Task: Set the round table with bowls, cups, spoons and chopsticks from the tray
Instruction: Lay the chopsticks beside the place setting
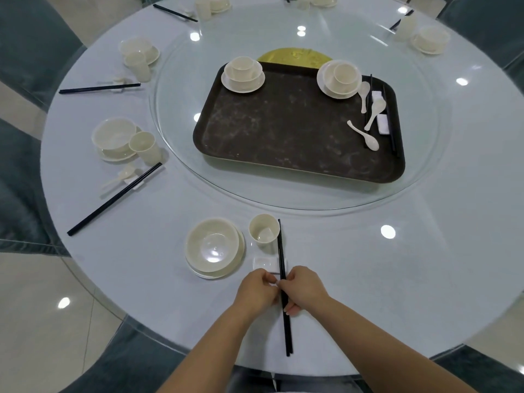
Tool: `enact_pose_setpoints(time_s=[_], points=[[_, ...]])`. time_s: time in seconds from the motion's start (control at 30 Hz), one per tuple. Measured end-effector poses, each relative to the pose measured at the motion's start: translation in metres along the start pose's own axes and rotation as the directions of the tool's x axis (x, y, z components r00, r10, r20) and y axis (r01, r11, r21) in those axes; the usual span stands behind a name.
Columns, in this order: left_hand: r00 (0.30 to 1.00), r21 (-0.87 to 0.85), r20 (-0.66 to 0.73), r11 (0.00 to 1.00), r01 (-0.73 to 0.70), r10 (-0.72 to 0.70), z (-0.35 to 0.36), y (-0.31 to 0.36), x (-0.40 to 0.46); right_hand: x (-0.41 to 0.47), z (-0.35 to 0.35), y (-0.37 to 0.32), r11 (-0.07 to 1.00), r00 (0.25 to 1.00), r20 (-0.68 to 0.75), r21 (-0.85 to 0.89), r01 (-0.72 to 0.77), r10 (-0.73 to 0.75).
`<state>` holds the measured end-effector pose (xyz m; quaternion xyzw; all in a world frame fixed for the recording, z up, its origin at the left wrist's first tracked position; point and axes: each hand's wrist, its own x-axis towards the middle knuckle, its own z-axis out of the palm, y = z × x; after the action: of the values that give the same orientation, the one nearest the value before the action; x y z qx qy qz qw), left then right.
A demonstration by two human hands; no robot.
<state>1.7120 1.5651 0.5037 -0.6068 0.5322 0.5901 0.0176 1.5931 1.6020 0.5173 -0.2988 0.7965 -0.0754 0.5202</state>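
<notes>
Both hands meet at the near table edge: the right hand [303, 289] grips a pair of long black chopsticks [283, 285], while the left hand [256, 292] curls its fingers beside them (whether it holds anything I cannot tell). Just beyond lie a small white rest [266, 263], a cream plastic cup [264, 229] and a cream round bowl [212, 245]; well beyond, a dark rectangular tray [283, 129].

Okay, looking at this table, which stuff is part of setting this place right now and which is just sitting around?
In use: black chopsticks, left hand, right hand, white rest, bowl, cup.

Sitting around: brown tray, its spoons, gold centre disc, chairs.
</notes>
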Motion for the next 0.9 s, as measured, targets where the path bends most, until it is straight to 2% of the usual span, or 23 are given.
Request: enact_pose_setpoints(time_s=[0.17, 0.53, 0.73, 0.83, 0.9], points=[[1.000, -0.009, 0.002, 1.000, 0.010, -0.010, -0.002, 0.003, 0.000, -0.002, -0.001, 0.001, 1.000, 0.999, -0.017, 0.000, 0.027, -0.027], [0.999, -0.037, 0.044, 0.999, 0.018, -0.016, -0.002, 0.006, 0.001, -0.009, 0.003, -0.002, 0.984, 0.991, -0.089, -0.154, 0.088, -0.102], [0.998, -0.055, 0.065, 0.998, 0.023, -0.019, -0.003, 0.008, -0.001, -0.010, 0.005, -0.001, 0.980, 0.988, -0.094, -0.169, 0.102, -0.119], [0.997, -0.024, 0.072, 0.999, 0.021, -0.019, -0.005, 0.009, -0.002, -0.008, 0.001, -0.001, 0.980, 0.986, -0.116, -0.172, 0.099, -0.120], [1.000, 0.044, 0.028, 0.999, 0.002, -0.003, -0.009, 0.009, -0.002, -0.006, -0.006, -0.003, 0.981, 0.977, -0.160, -0.157, 0.113, -0.138]])
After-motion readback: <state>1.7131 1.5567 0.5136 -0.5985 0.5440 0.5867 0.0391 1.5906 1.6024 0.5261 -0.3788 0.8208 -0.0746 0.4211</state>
